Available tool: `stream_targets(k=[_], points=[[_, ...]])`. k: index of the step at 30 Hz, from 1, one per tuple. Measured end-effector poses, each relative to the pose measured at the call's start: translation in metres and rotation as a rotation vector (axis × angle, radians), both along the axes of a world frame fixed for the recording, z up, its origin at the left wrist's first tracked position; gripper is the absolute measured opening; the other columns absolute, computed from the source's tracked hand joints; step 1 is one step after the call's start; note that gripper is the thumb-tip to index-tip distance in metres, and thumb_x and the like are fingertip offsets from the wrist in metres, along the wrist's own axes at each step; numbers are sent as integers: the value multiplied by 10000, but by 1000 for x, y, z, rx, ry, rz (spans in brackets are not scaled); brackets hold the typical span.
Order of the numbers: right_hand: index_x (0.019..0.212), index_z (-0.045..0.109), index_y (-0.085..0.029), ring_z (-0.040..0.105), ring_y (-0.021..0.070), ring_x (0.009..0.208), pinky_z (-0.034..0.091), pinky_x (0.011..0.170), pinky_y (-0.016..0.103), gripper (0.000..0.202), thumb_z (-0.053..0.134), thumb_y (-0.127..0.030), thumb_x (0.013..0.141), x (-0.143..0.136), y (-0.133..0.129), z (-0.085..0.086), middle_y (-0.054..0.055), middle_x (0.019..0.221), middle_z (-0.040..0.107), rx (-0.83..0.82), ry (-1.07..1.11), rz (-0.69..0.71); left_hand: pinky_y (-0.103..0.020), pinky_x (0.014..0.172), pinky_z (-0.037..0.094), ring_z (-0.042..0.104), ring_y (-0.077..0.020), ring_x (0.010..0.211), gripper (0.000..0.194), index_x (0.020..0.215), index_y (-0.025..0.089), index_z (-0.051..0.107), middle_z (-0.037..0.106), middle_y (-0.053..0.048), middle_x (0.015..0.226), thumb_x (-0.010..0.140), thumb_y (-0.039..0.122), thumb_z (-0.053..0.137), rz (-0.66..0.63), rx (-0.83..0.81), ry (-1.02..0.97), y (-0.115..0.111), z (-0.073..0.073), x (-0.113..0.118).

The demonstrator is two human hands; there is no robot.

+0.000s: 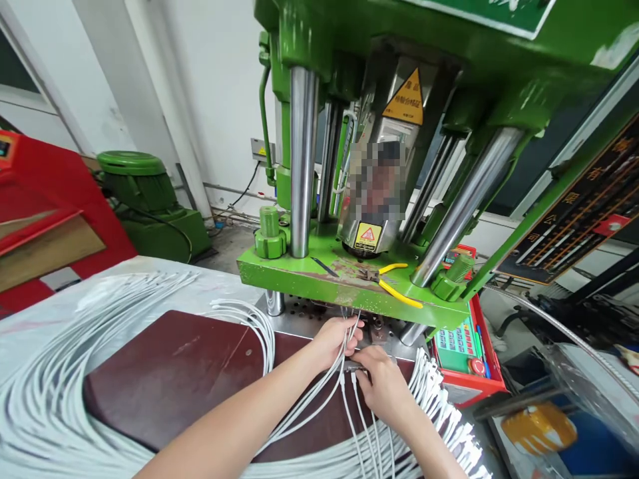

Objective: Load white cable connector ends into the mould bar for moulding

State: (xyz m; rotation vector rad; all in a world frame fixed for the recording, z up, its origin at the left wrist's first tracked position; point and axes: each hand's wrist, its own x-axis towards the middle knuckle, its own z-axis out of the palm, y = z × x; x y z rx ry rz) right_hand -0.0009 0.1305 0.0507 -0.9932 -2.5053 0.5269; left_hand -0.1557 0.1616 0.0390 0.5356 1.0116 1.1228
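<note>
My left hand (337, 339) is closed around a few thin white cables (319, 382), just below the front edge of the green press plate (319, 283). Their upper ends point up toward the press opening, and the rest trail down to the left. Beside it, my right hand (384, 382) has its bent fingers on a small grey metal mould plate (353, 365), partly hidden by the hand. Several white cables with pale plug ends (354, 378) run from that plate toward me. Fingers and cables cover much of the mould area.
A large loop of white cables (44, 392) lies on the table around a dark red board (174, 372). Bundled cable ends (449, 416) are at right. Yellow-handled pliers (399, 293) and a thin dark blade (324, 267) rest on the press plate. A red control box (474, 379) stands right.
</note>
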Motion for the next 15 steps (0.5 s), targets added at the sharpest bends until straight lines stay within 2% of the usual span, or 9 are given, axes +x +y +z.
stream_targets(k=[4, 7, 9, 11, 15], points=[[1051, 654, -201, 565, 198, 1002, 432, 906, 307, 250, 518, -100, 867, 10, 15, 25, 43, 1029, 648, -26, 73, 18, -178, 328, 177, 326, -35, 315, 235, 877, 92, 564, 538, 23, 530, 939, 258, 410, 55, 16, -76, -4, 18, 2], [1082, 643, -187, 572, 207, 1035, 434, 925, 318, 236, 473, -172, 919, 10, 40, 38, 68, 1074, 653, 52, 22, -156, -183, 336, 153, 293, -35, 302, 224, 876, 88, 564, 508, 31, 488, 928, 241, 409, 69, 10, -118, -5, 26, 2], [1107, 635, -148, 555, 247, 1083, 412, 961, 377, 259, 440, -168, 937, 1, 63, 35, 128, 1113, 637, 94, -54, -297, -186, 340, 143, 286, -35, 301, 198, 860, 94, 561, 498, 34, 475, 918, 215, 415, 80, 2, -122, -5, 24, 1], [1103, 630, -115, 546, 280, 1097, 400, 969, 449, 243, 456, -167, 942, -14, 88, 26, 166, 1117, 621, 89, -120, -366, -188, 345, 130, 282, -35, 302, 192, 843, 98, 558, 494, 34, 468, 914, 200, 412, 90, -5, -118, -6, 19, 0], [1157, 573, -154, 575, 237, 1029, 470, 891, 453, 271, 565, -300, 930, -44, 134, 8, 93, 1169, 577, 26, -202, -403, -196, 356, 114, 279, -36, 308, 192, 835, 102, 555, 492, 32, 465, 915, 188, 403, 98, -8, -111, -7, 13, -2]])
